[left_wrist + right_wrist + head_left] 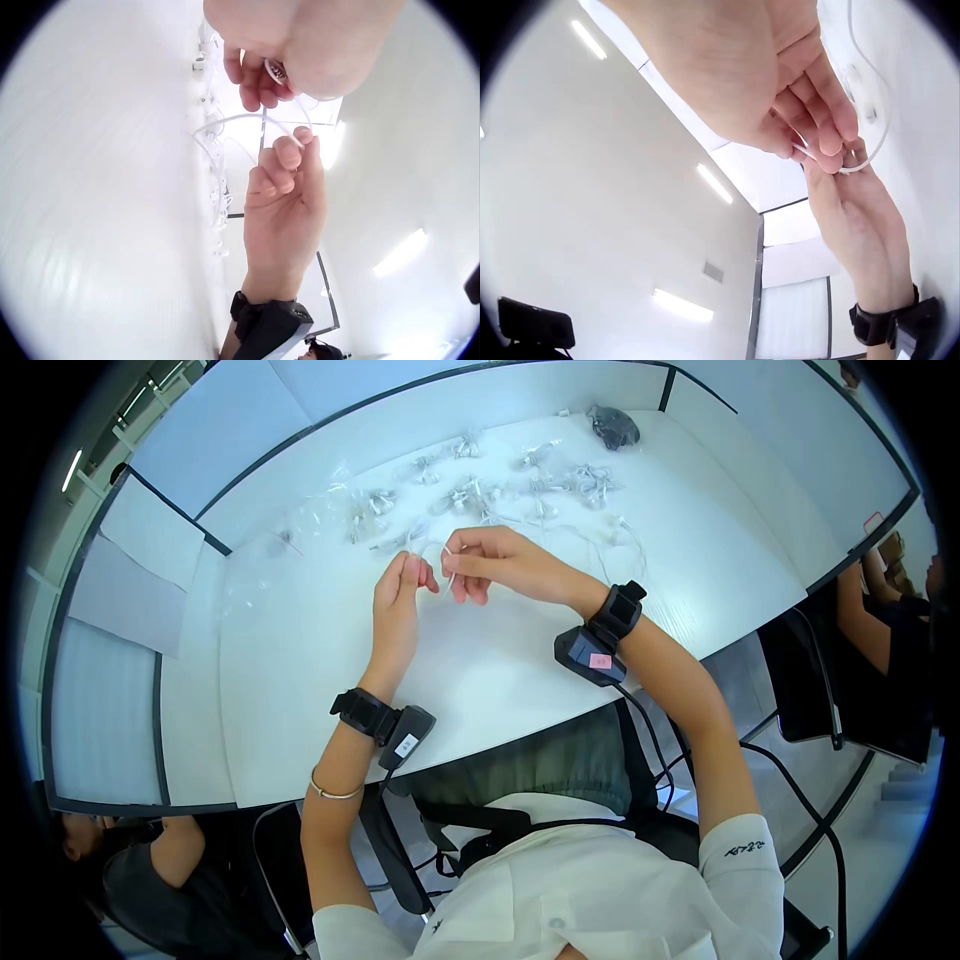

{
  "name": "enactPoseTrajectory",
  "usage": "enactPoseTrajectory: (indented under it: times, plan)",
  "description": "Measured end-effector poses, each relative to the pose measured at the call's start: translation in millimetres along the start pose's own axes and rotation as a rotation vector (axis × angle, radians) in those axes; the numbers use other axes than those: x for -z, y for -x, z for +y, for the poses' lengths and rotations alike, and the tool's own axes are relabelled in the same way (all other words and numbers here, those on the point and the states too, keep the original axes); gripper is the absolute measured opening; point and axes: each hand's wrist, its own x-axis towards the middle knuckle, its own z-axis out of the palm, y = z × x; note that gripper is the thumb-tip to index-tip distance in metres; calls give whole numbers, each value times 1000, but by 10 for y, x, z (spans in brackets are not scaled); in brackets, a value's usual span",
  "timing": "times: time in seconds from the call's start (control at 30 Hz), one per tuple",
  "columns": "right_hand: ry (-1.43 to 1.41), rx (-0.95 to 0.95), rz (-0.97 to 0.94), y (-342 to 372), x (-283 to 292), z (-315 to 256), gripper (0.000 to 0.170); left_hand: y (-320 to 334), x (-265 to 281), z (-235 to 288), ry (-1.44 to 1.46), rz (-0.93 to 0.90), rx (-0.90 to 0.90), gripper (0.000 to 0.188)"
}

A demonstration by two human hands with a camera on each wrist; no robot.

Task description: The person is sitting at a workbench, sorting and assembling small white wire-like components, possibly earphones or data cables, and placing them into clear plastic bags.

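Observation:
Both hands are raised over the near half of the white table, close together. The left hand [397,605] pinches a white cable near a small plug end [276,71], which shows between its fingers in the left wrist view. Just to its right, the right hand [505,565] pinches a thin white cable [241,117] between thumb and fingers. The cable loops away from the fingertips, as the right wrist view shows with the cable [885,112] curving beside both hands. What lies inside the left palm is partly hidden.
Several bundles of white cables [470,495] lie across the back of the table [300,710]. A black bag [613,427] sits at the back right, clear plastic bags [255,585] at the left. Low white partitions [740,480] enclose the table. Other people sit on both sides.

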Motion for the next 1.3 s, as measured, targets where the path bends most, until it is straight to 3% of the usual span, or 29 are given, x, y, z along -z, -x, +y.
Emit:
enactPoseTrajectory:
  times: [0.17, 0.3, 0.6, 0.77, 1.1, 1.3]
  plan:
    - [-82, 50, -8, -15, -14, 11, 19, 31, -7, 4, -15, -34, 26, 33]
    - [4, 68, 107, -50, 30, 105, 17, 36, -1, 31, 191, -221, 292, 31]
    - [326, 117, 267, -19, -56, 115, 14, 26, -20, 23, 133, -224, 295, 32]
    - [222, 126, 315, -10, -74, 134, 24, 43, -54, -11, 150, -287, 278, 33]
    - [248, 115, 217, -30, 7, 89, 16, 71, -32, 90, 141, -337, 339, 31]
    - [151, 56, 160, -26, 95, 53, 17, 63, -27, 145, 155, -391, 273, 33]
